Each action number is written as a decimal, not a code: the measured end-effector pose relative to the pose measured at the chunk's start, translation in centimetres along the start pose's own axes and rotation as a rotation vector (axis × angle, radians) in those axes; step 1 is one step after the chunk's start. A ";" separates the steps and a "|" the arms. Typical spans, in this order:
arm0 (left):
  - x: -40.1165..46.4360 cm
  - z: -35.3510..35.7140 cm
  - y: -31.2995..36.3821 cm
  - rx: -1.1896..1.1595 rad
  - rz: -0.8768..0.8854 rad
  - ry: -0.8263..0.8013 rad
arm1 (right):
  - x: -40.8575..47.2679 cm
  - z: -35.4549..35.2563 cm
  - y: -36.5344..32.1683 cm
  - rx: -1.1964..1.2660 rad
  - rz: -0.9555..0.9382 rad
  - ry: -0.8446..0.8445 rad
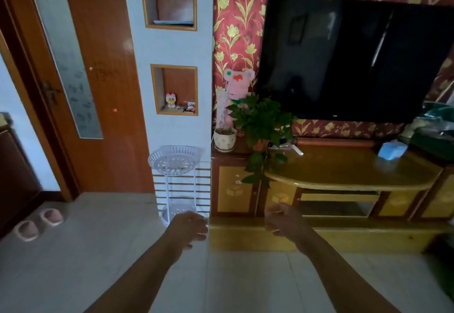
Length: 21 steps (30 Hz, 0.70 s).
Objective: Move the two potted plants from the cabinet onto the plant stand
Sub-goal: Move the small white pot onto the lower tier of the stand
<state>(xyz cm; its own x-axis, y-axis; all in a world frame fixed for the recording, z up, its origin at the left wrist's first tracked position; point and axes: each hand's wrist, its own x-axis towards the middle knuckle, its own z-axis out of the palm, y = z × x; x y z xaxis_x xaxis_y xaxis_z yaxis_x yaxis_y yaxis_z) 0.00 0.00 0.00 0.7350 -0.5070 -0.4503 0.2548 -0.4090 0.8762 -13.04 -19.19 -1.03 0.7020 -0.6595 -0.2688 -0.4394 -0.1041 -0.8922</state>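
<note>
Both pots on the cabinet left end: small white pot beside leafy plant, vines hanging over the edge. Plant stand just left, both tiers bare, so short carry. Left hand and right hand reach forward, low, well short; fingers loosely curled, holding nothing.

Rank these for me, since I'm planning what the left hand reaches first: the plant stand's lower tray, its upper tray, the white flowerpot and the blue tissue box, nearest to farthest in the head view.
From the left hand:
1. Lower tray, just beyond the fingers, near the floor.
2. Upper tray, directly above it.
3. White flowerpot, on the cabinet's left end.
4. Blue tissue box, far right on the cabinet.
</note>
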 end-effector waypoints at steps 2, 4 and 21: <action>0.4 0.5 0.6 -0.014 0.027 0.009 | 0.8 0.1 -0.3 0.002 0.008 0.029; 0.8 0.8 1.1 -0.007 0.034 0.006 | 1.6 0.1 -0.3 0.007 0.014 0.042; 8.0 -2.5 3.0 -0.041 -0.013 0.023 | 10.4 5.2 -2.5 -0.105 -0.012 0.065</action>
<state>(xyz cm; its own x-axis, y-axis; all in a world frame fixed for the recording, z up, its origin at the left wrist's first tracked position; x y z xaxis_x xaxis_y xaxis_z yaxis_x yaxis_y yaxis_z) 8.29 -3.39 -0.52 0.7456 -0.4837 -0.4584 0.2897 -0.3842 0.8766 -1.73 -21.90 -3.50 0.6714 -0.7041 -0.2311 -0.4896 -0.1874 -0.8515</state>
